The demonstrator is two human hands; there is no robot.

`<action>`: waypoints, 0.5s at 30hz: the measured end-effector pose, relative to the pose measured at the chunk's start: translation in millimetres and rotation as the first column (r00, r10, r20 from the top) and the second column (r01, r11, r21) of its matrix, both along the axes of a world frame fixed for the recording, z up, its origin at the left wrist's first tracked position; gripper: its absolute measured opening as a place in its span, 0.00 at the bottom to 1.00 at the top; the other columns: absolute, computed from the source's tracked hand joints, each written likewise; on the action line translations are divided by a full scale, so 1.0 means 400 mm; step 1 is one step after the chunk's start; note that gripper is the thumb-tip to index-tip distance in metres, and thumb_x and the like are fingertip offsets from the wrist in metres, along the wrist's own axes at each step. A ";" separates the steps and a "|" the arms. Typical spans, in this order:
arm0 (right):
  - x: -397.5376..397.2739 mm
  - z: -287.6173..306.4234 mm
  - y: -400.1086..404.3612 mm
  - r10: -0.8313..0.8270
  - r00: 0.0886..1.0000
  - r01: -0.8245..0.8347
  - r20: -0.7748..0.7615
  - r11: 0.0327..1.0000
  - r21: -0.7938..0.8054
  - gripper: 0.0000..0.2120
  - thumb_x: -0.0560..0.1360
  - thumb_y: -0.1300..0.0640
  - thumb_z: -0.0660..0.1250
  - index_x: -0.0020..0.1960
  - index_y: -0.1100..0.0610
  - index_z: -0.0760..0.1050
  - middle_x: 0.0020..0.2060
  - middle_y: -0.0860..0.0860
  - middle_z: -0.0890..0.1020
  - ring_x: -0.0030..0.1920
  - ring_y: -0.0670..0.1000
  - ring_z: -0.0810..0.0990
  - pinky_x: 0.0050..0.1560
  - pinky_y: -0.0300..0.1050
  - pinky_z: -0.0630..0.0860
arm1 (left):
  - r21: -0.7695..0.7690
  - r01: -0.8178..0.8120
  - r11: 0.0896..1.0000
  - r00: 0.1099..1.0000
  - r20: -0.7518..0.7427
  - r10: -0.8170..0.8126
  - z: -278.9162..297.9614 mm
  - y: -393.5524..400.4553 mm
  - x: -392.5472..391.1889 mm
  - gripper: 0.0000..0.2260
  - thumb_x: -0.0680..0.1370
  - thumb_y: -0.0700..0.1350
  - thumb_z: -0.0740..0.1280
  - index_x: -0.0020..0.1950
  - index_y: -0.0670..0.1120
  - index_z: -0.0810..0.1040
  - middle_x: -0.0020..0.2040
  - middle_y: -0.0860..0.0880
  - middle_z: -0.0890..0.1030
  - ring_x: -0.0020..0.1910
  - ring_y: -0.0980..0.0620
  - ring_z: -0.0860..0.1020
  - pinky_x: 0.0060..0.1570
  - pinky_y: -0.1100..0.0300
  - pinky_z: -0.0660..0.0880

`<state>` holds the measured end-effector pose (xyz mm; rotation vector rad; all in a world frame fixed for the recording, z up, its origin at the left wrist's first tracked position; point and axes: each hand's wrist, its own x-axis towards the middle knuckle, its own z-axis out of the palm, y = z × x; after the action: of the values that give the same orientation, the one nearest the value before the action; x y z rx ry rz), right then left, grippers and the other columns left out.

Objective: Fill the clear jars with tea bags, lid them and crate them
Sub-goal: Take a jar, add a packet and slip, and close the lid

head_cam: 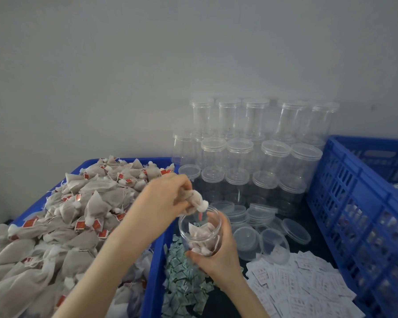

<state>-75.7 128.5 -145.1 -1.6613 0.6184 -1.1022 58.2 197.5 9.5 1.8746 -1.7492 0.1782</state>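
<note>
My right hand (218,251) grips a clear open jar (199,228) from below and behind; a few tea bags lie inside it. Just above the jar's mouth, my left hand (168,198) pinches a small bunch of tea bags (194,201), whose white tufts hang over the rim. A big heap of grey pyramid tea bags with red tags (62,221) fills the blue tub (154,267) on the left. Loose clear lids (251,237) lie right of the held jar. The blue slatted crate (345,203) stands at the right.
Stacked empty clear jars with lids (246,157) stand against the grey wall behind. A pile of small green sachets (182,278) lies below the held jar. White paper slips (303,283) are scattered at the front right, beside the crate.
</note>
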 end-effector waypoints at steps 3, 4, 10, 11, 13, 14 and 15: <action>-0.004 -0.001 -0.007 0.005 1.000 -0.005 0.015 1.000 -0.006 0.42 0.59 0.55 0.83 0.67 0.39 0.66 0.60 0.46 0.80 0.60 0.51 0.81 0.57 0.53 0.80 | 0.234 0.019 0.972 0.997 0.067 -0.035 -0.038 -0.029 -0.052 0.12 0.76 0.49 0.68 0.58 0.53 0.71 0.49 0.57 0.76 0.50 0.54 0.74 0.49 0.59 0.70; -0.006 -0.003 -0.009 0.008 1.000 -0.008 0.015 1.000 -0.007 0.43 0.60 0.56 0.83 0.68 0.40 0.66 0.61 0.47 0.80 0.60 0.52 0.81 0.57 0.55 0.81 | 0.299 -0.001 0.954 0.988 0.149 -0.046 -0.051 -0.039 -0.068 0.16 0.76 0.49 0.67 0.61 0.53 0.68 0.52 0.55 0.77 0.53 0.52 0.74 0.53 0.57 0.69; -0.030 -0.020 -0.015 -0.035 0.999 0.035 0.026 0.999 0.016 0.44 0.59 0.56 0.84 0.69 0.42 0.67 0.59 0.45 0.80 0.60 0.50 0.81 0.55 0.47 0.81 | 0.332 -0.011 0.943 0.994 0.102 -0.024 -0.045 -0.057 -0.091 0.10 0.81 0.48 0.61 0.56 0.56 0.80 0.54 0.54 0.81 0.52 0.52 0.78 0.56 0.54 0.75; -0.033 -0.021 -0.017 -0.036 0.999 0.035 0.029 0.999 0.025 0.44 0.58 0.54 0.84 0.69 0.42 0.67 0.59 0.44 0.80 0.59 0.49 0.82 0.54 0.45 0.81 | 0.380 -0.006 0.925 0.991 0.128 -0.046 -0.044 -0.057 -0.100 0.11 0.81 0.47 0.60 0.54 0.58 0.82 0.52 0.54 0.82 0.50 0.51 0.79 0.54 0.54 0.76; -0.039 -0.021 -0.016 -0.024 0.999 0.023 0.026 0.999 0.032 0.45 0.58 0.53 0.84 0.70 0.42 0.66 0.59 0.43 0.81 0.57 0.47 0.83 0.51 0.41 0.81 | 0.499 -0.030 0.866 0.981 0.179 -0.069 -0.053 -0.059 -0.120 0.12 0.80 0.46 0.59 0.48 0.54 0.82 0.44 0.52 0.79 0.45 0.50 0.78 0.45 0.55 0.75; -0.040 -0.023 -0.014 -0.016 1.000 0.015 0.022 0.999 0.038 0.46 0.58 0.53 0.83 0.71 0.43 0.65 0.59 0.43 0.81 0.56 0.47 0.83 0.51 0.41 0.81 | 0.540 -0.041 0.841 0.976 0.201 -0.081 -0.061 -0.063 -0.125 0.11 0.80 0.46 0.58 0.46 0.51 0.81 0.41 0.51 0.76 0.42 0.49 0.76 0.41 0.56 0.72; -0.040 -0.026 -0.012 -0.010 1.000 0.009 0.022 0.999 0.047 0.47 0.58 0.54 0.83 0.72 0.45 0.65 0.60 0.44 0.81 0.57 0.48 0.83 0.51 0.42 0.81 | 0.567 -0.049 0.822 0.973 0.213 -0.089 -0.066 -0.069 -0.125 0.11 0.80 0.46 0.58 0.47 0.49 0.81 0.40 0.50 0.75 0.42 0.48 0.75 0.40 0.57 0.69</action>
<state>-91.7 123.5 -155.4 -1.6055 0.6336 -1.1032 8.2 169.9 -16.9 2.3256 -2.1540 -0.1698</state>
